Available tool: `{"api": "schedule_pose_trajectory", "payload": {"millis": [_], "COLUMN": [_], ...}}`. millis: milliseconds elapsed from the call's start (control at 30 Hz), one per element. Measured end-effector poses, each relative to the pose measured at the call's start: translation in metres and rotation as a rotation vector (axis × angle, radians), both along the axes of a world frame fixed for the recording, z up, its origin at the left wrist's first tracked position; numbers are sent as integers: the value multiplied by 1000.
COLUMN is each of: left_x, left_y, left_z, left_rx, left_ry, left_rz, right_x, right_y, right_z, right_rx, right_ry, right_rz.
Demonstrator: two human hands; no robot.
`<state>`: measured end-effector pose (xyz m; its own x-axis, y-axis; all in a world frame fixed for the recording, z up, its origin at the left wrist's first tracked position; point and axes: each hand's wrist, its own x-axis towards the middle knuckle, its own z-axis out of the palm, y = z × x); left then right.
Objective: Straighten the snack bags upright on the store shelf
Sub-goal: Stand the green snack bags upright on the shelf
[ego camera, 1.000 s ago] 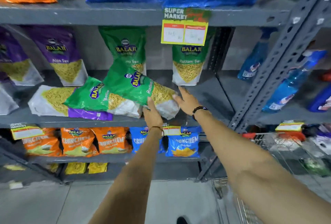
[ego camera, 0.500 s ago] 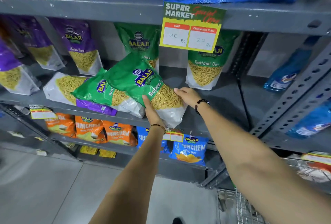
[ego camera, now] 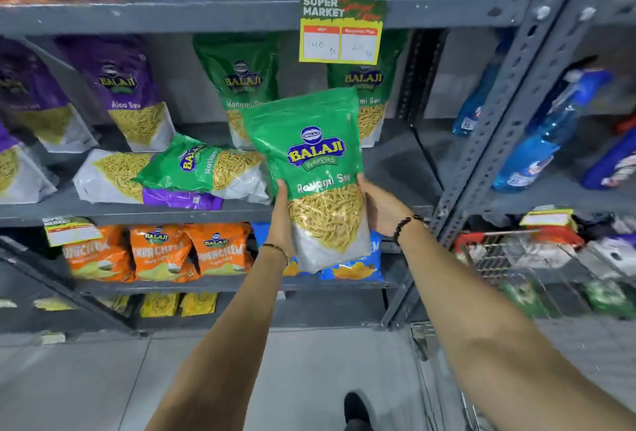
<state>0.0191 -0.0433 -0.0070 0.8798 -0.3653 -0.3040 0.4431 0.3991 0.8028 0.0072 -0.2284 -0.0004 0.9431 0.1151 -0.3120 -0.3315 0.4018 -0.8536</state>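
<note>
Now you held one green Ratlami Sev bag (ego camera: 309,155) upright, lifted clear in front of the shelf (ego camera: 395,169). Your left hand (ego camera: 283,220) clamped its left edge, your right hand (ego camera: 380,207) its right edge, both low on the pack. Left of your left hand, a second green bag (ego camera: 203,169) lay flat across a toppled purple bag (ego camera: 113,176). Behind your hands, two more green bags (ego camera: 241,69) stood upright at the back. Above your hands hung a price tag (ego camera: 340,31).
</note>
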Motion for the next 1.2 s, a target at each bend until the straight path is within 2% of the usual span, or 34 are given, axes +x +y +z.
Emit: {"api": "schedule_pose_trajectory", "payload": {"millis": [167,267,400,567,833,1000,1133,1200], "left_x": [-32,-51,-68,-68,-36,2,41,64], "left_y": [15,20,25,26,8,-19,-41,-55], "left_z": [15,30,51,61,41,33,41,46], "left_rx": [56,77,90,109,165,310,395,353], "left_ry": [-71,-161,-239,-304,-323,-297,-441,-458], "left_rz": [-120,-186,-236,-244,-257,-224,-228,-220], "right_x": [-63,-89,-106,-111,-90,-59,-20,3], "right_y": [-5,-8,-11,-9,-19,-44,-62,-73], "right_z": [13,24,41,60,48,30,31,33], "right_rx": [32,112,134,114,77,-27,-131,-141], "right_ry": [-5,-116,-231,-276,-272,-212,-204,-200], "right_rz": [-98,-138,-114,-125,-71,-264,-474,-524]}}
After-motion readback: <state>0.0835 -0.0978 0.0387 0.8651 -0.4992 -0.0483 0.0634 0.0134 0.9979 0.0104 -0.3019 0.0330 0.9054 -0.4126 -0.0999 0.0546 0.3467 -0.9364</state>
